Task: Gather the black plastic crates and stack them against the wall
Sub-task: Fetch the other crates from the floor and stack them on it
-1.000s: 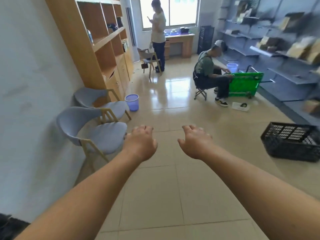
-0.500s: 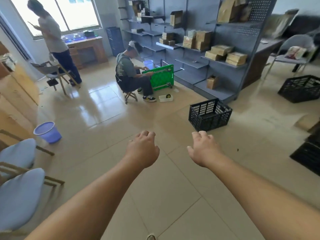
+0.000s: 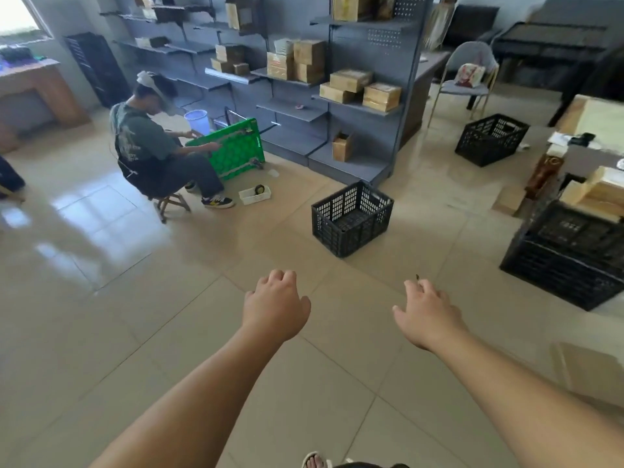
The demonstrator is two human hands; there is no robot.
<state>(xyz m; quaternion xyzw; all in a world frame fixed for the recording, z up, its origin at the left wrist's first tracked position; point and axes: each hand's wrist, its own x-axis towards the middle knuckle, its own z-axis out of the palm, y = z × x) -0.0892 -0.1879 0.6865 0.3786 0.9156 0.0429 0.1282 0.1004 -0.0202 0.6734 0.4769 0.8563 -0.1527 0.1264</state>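
**A:** From the head camera, what are the hands doing?

**B:** Both arms reach forward over the glossy beige tiled floor (image 3: 135, 298). The left hand (image 3: 275, 307) is palm down with its fingers loosely curled and holds nothing. The right hand (image 3: 427, 314) is the same, relaxed and empty, with the fingers spread a little more.

**A:** Where are the crates?

**B:** An empty black lattice plastic crate (image 3: 351, 219) stands on the floor ahead of the hands, between them and a little nearer the left one. Neither hand touches it. A second black plastic crate (image 3: 491, 140) sits well beyond the right hand, farther away. To the right of the right hand are more black plastic crates (image 3: 567, 261). They look stacked, but I cannot tell how many there are.

**A:** What else is there?

**B:** Behind the nearest crate stands a tall grey metal shelving unit (image 3: 358, 113) with tan cardboard boxes (image 3: 351, 79) on it. Far ahead and to the left of the left hand, a seated person in a green shirt (image 3: 148, 153) holds a bright green plastic panel (image 3: 233, 148). A pale blue plastic bucket (image 3: 196, 118) stands just behind that panel. A grey padded chair (image 3: 469, 72) stands far beyond the right hand.
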